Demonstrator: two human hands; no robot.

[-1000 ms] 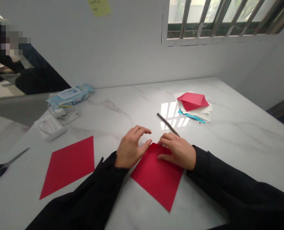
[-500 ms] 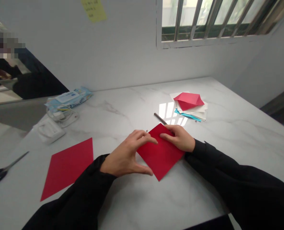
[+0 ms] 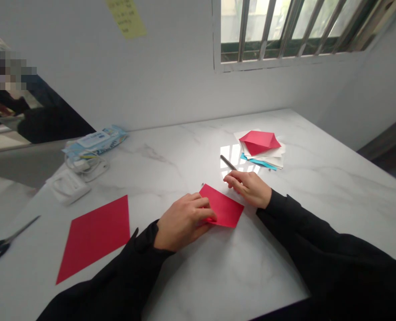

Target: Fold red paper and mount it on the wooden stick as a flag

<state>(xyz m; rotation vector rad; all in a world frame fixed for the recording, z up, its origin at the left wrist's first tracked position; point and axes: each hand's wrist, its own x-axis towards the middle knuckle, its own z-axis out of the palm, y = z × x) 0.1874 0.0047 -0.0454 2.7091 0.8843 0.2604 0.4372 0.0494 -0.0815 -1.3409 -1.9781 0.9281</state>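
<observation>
A red paper sheet (image 3: 224, 208), folded into a narrow rectangle, lies on the white marble table (image 3: 191, 276) in front of me. My left hand (image 3: 183, 219) grips its left end, fingers curled over the top and thumb at the near edge. My right hand (image 3: 249, 188) rests just beyond the paper's right corner with its fingers drawn together. Their tips lie by the near end of a dark pen (image 3: 227, 162). Whether they pinch anything is hidden.
A flat red sheet (image 3: 95, 234) lies to the left, with scissors (image 3: 4, 244) at the left edge. A stack of papers topped by a folded red piece (image 3: 259, 142) sits at the back right. A wipes pack (image 3: 95, 140), cable and white block (image 3: 68, 186) are at the back left.
The red sheet lay open, then its near half was lifted and laid over the far half. It now lies folded flat. My left hand moved onto its left end; my right hand drew back toward the pen.
</observation>
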